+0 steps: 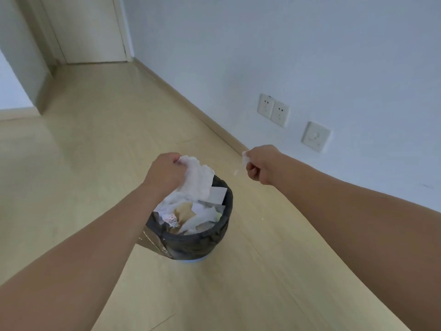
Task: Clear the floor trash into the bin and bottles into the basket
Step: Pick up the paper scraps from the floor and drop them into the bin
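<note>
A small round bin point(191, 244) lined with a black bag stands on the floor below my hands, filled near its rim with crumpled paper and wrappers point(191, 216). My left hand point(164, 173) is closed on a white crumpled tissue point(198, 180) that hangs over the bin's far rim. My right hand point(260, 163) is off to the right of the bin, above the floor, pinching a small white paper scrap point(245, 158). No bottles or basket are in view.
A pale wall point(310, 56) with a skirting board runs along the right, carrying three wall sockets point(274, 109). A white door point(88, 27) is at the far end. Light wooden floor point(95, 151) spreads to the left.
</note>
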Demonstrator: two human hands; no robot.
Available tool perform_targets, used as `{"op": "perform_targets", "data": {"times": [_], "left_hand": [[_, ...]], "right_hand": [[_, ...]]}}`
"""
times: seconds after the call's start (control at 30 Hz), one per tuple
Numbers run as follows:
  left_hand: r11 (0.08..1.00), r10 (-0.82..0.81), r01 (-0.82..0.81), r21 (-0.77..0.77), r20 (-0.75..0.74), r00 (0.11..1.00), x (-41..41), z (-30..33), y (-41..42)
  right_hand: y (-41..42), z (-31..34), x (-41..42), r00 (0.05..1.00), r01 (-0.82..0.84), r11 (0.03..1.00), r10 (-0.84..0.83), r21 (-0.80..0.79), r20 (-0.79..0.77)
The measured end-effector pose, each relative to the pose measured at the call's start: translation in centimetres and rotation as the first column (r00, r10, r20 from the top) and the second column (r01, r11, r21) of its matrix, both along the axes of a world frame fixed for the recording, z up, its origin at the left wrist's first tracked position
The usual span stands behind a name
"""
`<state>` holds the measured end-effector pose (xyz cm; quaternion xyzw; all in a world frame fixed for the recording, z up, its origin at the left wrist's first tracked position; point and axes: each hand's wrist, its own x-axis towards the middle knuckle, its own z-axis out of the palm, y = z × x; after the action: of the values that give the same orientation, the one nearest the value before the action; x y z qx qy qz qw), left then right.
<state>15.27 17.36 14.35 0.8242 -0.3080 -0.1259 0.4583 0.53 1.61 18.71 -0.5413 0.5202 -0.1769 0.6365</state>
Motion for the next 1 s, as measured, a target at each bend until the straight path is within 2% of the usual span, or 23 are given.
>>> {"op": "perform_targets", "data": {"times": [0.13,0.23,0.3,0.37,0.47,0.53,0.7,0.8,0.9,1.0], "left_hand": [[0.997,0.072,-0.076,0.014,0.195,0.978,2.4,-1.6,3.2],[0.992,0.095,-0.119,0.033,0.407,0.908,3.0,-4.0,5.4],[0.994,-0.021,-0.040,0.106,0.520,0.854,3.1,-6.2,6.5],[0.963,-0.204,0.062,0.263,0.559,0.804,3.1,-8.9,7.2],[0.883,-0.382,0.169,0.437,0.464,0.799,2.7,-11.6,7.6],[0.862,-0.413,0.197,0.467,0.422,0.807,2.5,-12.2,7.5],[0.908,-0.265,0.151,0.392,0.257,0.929,1.6,-10.8,6.1],[0.955,-0.118,0.077,0.288,0.129,0.985,0.4,-8.9,5.2],[0.987,0.023,-0.021,0.162,-0.012,1.000,-1.0,-7.4,4.4],[0.992,0.054,-0.046,0.119,-0.066,0.996,-2.5,-6.5,3.8]], "right_hand": [[2.0,-0.4,6.1,0.980,-0.164,0.980,0.149,-0.109,-0.135],[3.0,-3.6,8.2,0.959,-0.226,0.967,0.199,-0.120,-0.201],[3.7,-6.3,8.8,0.952,-0.258,0.955,0.225,-0.145,-0.208],[4.8,-8.5,9.2,0.959,-0.238,0.966,0.218,-0.097,-0.181],[6.1,-10.0,9.5,0.964,-0.188,0.982,0.191,0.036,-0.187],[6.3,-10.2,9.5,0.956,-0.211,0.976,0.217,0.050,-0.195],[5.5,-8.8,8.0,0.899,-0.371,0.927,0.347,-0.044,-0.267],[4.7,-8.2,6.4,0.871,-0.434,0.897,0.392,-0.088,-0.295],[4.5,-7.7,4.8,0.884,-0.442,0.892,0.414,-0.098,-0.216],[4.2,-7.5,3.2,0.909,-0.405,0.906,0.384,-0.125,-0.162]]}}
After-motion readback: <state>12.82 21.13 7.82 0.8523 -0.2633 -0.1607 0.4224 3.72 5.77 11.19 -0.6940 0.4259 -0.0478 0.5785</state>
